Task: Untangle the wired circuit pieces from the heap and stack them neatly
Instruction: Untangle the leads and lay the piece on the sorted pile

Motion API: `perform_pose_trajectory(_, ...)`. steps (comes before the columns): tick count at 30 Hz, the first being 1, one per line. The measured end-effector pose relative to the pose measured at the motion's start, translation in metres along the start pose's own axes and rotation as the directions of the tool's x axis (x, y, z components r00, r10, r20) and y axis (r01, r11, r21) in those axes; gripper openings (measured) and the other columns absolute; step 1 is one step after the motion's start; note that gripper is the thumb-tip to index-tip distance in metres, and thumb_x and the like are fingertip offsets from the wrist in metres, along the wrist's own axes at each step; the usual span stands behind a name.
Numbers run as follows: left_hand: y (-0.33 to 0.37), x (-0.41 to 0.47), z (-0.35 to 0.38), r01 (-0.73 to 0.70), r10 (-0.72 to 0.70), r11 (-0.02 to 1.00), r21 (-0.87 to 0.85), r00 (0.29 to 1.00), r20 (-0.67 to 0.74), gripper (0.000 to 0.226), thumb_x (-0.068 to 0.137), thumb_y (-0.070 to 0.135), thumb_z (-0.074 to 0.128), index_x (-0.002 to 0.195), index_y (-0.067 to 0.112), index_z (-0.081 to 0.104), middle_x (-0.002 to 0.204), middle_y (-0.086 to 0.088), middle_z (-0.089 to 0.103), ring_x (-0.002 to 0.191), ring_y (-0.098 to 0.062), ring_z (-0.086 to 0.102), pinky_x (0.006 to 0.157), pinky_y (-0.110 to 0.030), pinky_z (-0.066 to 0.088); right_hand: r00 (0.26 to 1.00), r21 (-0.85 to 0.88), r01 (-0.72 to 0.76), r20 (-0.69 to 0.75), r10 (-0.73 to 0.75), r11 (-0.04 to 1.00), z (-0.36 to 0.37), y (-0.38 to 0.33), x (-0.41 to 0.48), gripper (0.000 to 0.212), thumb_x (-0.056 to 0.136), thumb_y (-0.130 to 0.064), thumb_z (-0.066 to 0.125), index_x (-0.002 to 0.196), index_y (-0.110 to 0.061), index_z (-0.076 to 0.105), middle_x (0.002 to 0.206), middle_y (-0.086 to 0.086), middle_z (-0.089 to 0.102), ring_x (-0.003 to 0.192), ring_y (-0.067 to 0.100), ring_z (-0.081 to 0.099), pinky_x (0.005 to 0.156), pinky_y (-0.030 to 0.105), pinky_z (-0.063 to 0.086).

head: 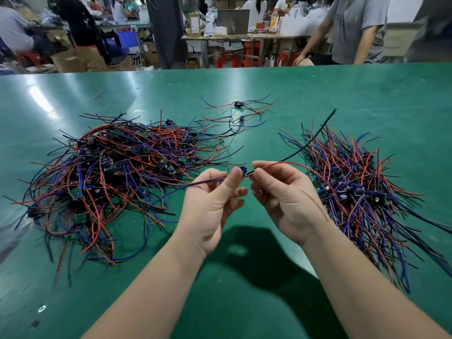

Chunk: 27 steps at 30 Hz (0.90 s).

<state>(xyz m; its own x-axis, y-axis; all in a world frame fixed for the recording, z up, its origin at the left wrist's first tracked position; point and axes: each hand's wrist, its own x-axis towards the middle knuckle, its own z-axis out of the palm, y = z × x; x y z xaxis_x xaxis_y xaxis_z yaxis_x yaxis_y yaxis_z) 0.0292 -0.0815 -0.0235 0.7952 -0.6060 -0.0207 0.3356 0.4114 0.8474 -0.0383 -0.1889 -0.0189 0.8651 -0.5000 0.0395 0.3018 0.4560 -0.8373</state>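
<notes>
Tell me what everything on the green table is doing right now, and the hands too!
tangled heap: messy, wires knotted together, lying on the left.
stack: pieces laid together, wires fanned out, on the right.
held piece: lifted in the air between both hands.
left hand: pinches the held piece.
right hand: pinches its wires.
two loose pieces: lying apart from both piles, farther back.

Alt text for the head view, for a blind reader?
The left hand and right hand pinch one wired circuit piece between them above a green table, its red wire in the right. A tangled heap of wires lies on the left, a neater stack on the right.
</notes>
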Motion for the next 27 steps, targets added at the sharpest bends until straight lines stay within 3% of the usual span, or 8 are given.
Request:
perform_pose_trajectory(3,-0.003,-0.004,0.000,-0.154,0.118,0.973,0.174,0.973,0.199,0.016,0.059,0.012,0.079,0.066,0.023,0.069,0.070,0.007,0.070,0.061,-0.004,0.065,0.053,-0.016,0.050,0.999,0.134,-0.015,-0.040,0.021,0.991,-0.002,-0.005,0.003,0.011,0.065,-0.014,0.065,0.064,-0.016,0.076,0.066,-0.001,0.069,0.058,0.006,0.063,0.057,0.014,0.049)
perform_pose_trajectory(5,-0.004,-0.005,-0.001,-0.162,0.083,0.953,0.255,0.952,0.294,0.023,0.068,-0.002,0.077,0.069,0.021,0.076,0.078,0.005,0.074,0.071,-0.007,0.068,0.060,-0.017,0.052,0.998,0.173,-0.033,-0.046,0.042,0.984,-0.007,-0.012,0.004,0.014,0.068,-0.014,0.063,0.064,-0.015,0.076,0.067,0.000,0.069,0.059,0.006,0.065,0.056,0.014,0.050)
perform_pose_trajectory(8,-0.001,-0.004,-0.004,-0.044,-0.035,0.952,0.304,0.968,0.248,0.025,0.083,0.000,0.064,0.076,0.020,0.077,0.083,-0.003,0.075,0.077,-0.015,0.072,0.059,-0.021,0.054,0.999,0.102,-0.035,-0.021,0.037,0.994,-0.014,-0.017,0.003,0.011,0.066,-0.014,0.065,0.069,-0.014,0.077,0.065,0.002,0.068,0.057,0.008,0.063,0.056,0.014,0.050)
perform_pose_trajectory(10,0.002,-0.004,-0.002,0.050,-0.108,0.962,0.270,0.973,0.205,0.003,0.075,0.019,0.076,0.076,0.022,0.078,0.080,-0.005,0.075,0.072,-0.017,0.072,0.058,-0.023,0.055,0.999,-0.053,0.006,-0.036,-0.007,0.999,-0.015,-0.016,0.003,0.007,0.062,-0.016,0.070,0.067,-0.015,0.076,0.062,0.001,0.067,0.055,0.007,0.061,0.054,0.014,0.048)
perform_pose_trajectory(12,0.000,-0.004,-0.001,0.038,-0.096,0.948,0.315,0.981,0.169,0.024,0.060,0.036,0.079,0.076,0.018,0.078,0.076,-0.004,0.074,0.068,-0.016,0.071,0.059,-0.024,0.056,0.997,-0.251,0.034,-0.059,-0.051,0.967,-0.014,-0.011,0.003,0.011,0.056,-0.023,0.075,0.064,-0.017,0.075,0.060,-0.001,0.067,0.053,0.007,0.058,0.052,0.015,0.044)
perform_pose_trajectory(14,-0.003,-0.003,-0.001,0.016,-0.061,0.927,0.375,0.992,0.110,0.033,0.061,0.035,0.076,0.079,0.008,0.076,0.072,-0.006,0.073,0.063,-0.014,0.069,0.059,-0.023,0.057,0.996,-0.350,0.036,-0.068,-0.064,0.936,-0.015,-0.006,0.004,0.013,0.053,-0.024,0.077,0.063,-0.016,0.074,0.059,-0.002,0.066,0.051,0.007,0.056,0.051,0.016,0.042)
perform_pose_trajectory(21,0.002,-0.002,-0.008,0.143,-0.230,0.899,0.413,0.958,0.169,0.028,0.057,0.037,0.075,0.069,0.012,0.074,0.074,-0.009,0.073,0.061,-0.016,0.069,0.057,-0.023,0.057,0.994,-0.309,-0.090,0.032,0.105,0.947,-0.025,-0.020,0.003,0.010,0.063,-0.016,0.068,0.068,-0.014,0.077,0.060,0.002,0.066,0.053,0.007,0.059,0.051,0.014,0.045)
perform_pose_trajectory(27,0.000,0.000,-0.011,0.136,-0.227,0.878,0.459,0.962,0.150,0.019,0.063,0.027,0.076,0.069,0.009,0.073,0.071,-0.011,0.072,0.060,-0.018,0.069,0.058,-0.026,0.057,0.982,-0.217,-0.022,-0.189,-0.020,0.976,-0.037,-0.035,0.009,0.004,0.072,-0.010,0.065,0.073,-0.008,0.068,0.060,0.003,0.068,0.051,0.012,0.065,0.050,0.018,0.053)
